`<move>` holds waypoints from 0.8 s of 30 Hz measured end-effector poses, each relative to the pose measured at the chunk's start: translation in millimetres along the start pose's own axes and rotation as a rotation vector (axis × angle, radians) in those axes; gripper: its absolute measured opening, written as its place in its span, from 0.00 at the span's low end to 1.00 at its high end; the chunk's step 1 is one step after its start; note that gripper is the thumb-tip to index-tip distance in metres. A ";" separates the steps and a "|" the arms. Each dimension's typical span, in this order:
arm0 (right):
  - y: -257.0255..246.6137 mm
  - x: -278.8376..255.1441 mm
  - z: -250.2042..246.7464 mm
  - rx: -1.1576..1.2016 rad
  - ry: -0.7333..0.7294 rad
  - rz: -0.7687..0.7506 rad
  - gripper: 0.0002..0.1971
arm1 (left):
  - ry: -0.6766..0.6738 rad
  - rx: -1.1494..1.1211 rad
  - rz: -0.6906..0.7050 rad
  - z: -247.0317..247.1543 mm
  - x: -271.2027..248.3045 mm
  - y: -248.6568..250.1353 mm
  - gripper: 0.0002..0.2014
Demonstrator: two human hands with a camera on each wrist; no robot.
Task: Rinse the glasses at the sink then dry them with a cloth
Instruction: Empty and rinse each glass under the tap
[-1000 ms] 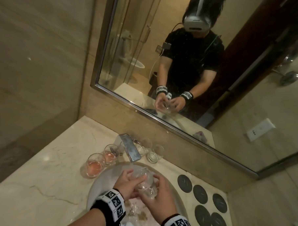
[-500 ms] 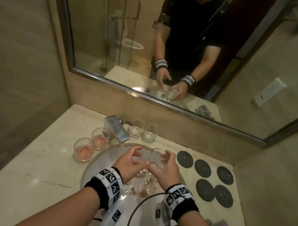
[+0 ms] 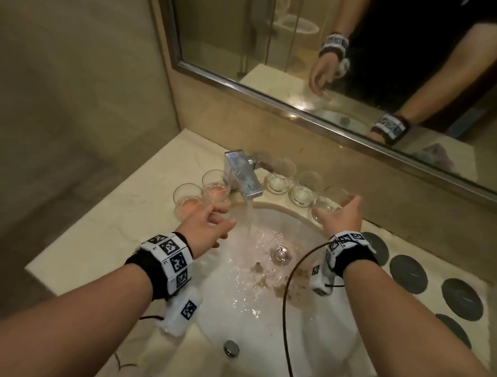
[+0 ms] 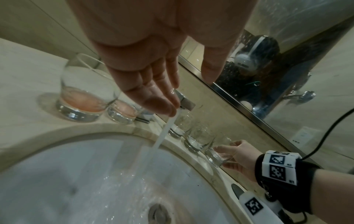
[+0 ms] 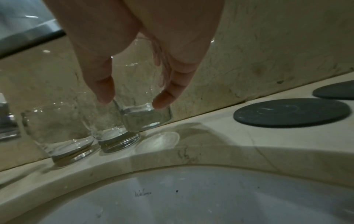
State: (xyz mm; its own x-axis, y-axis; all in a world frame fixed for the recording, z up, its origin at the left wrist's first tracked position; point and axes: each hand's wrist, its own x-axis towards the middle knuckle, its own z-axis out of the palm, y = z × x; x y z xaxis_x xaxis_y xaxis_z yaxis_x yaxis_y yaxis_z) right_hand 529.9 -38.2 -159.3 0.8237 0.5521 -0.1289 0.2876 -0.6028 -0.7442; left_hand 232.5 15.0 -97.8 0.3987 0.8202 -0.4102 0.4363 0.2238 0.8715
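Your marble surface (image 3: 103, 233) carries everything around the white basin (image 3: 314, 348), with the mirror (image 3: 277, 32) running along the back at twelve o'clock. The tap (image 3: 243, 175) runs into the bowl, likely left on for the next rinse. At two o'clock, your right hand (image 3: 341, 218) wraps thumb and fingers around a clear glass (image 5: 142, 109), its base just above the surface beside two other clear glasses (image 3: 280, 175), so it looks as though you are parking rinsed ones together there. Your left hand (image 3: 204, 227) hangs relaxed and spread, empty, beside the stream, near the two glasses with pink residue (image 3: 188, 200) at ten o'clock, probably next in line. Dark round coasters (image 3: 409, 271) lie at three o'clock. The wrist cable (image 3: 290, 275) loops over the basin and could snag.
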 end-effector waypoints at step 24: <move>17.6 -1.0 2.1 0.134 0.083 0.085 0.54 | 0.331 0.069 -0.083 -49.4 4.1 -37.4 0.27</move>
State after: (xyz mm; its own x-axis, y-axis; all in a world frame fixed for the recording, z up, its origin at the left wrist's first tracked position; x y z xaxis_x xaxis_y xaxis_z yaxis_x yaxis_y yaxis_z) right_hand 533.1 -48.1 -173.7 0.8815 0.4495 -0.1446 0.1518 -0.5598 -0.8146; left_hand 177.9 36.1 -118.8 0.0809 0.9296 -0.3596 0.5145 0.2700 0.8139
